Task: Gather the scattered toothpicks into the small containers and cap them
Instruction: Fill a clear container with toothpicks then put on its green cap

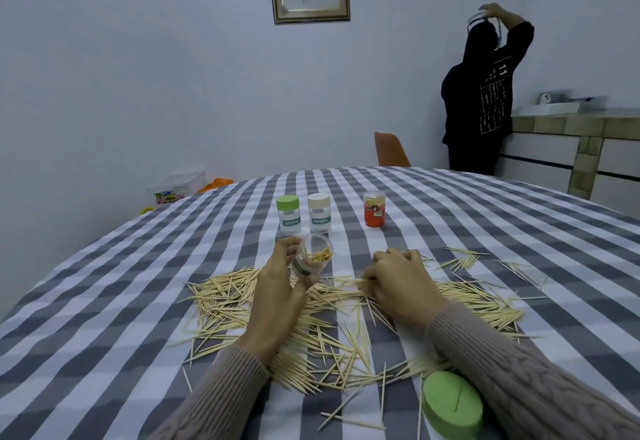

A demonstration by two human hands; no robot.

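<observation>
While the left hand [277, 266] grips a clear open container [310, 258] tilted with its mouth toward the far side, a small bunch of toothpicks already lying inside it, the right hand [394, 278] rests knuckles-up on the pile with its fingers curled down onto a cluster of toothpicks, apparently pinching some together, though the fingertips are hidden. Judging by the spread, the work is at an early stage: most of the scattered toothpicks [242, 304] lie across the checked tablecloth [104, 301], around and under both wrists, with thinner strays out to the right. A loose green cap [450, 405] lies near the table edge beside the right sleeve, one toothpick lying on it, likely the lid for the held container. Farther off stand three capped containers: a green-lidded one [288, 214], a cream-lidded one [319, 213] just beside it, and an orange one [374, 209] apart to the right. Beyond the table, a person in dark clothes [481, 100] stands at a counter, well clear of the work.
</observation>
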